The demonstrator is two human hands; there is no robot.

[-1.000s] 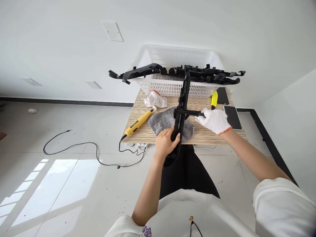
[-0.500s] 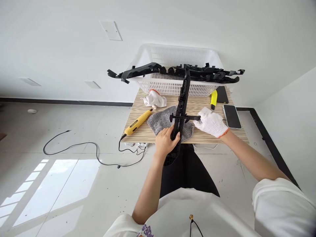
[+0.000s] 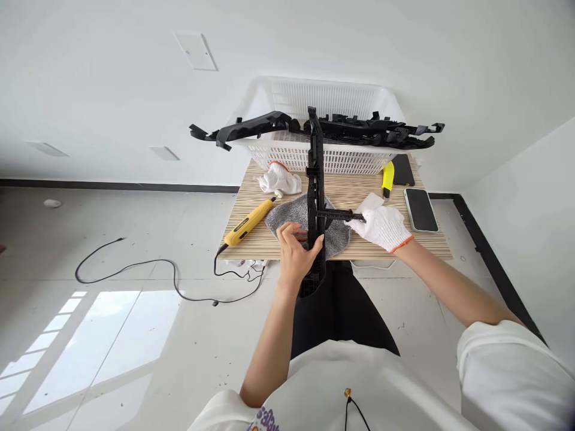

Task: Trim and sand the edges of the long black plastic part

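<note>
This looks like a small workshop corner: on the counter (image 3: 345,182), a yellow corded power tool (image 3: 248,222) lies before a basket (image 3: 309,158) of black plastic parts (image 3: 375,129).

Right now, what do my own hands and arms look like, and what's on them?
Your right hand wears a white knitted glove with an orange-red edge at the cuff. Your left hand has no glove. Both arms come out of loose, short white sleeves, bare below them; no watch or bracelet shows.
</note>
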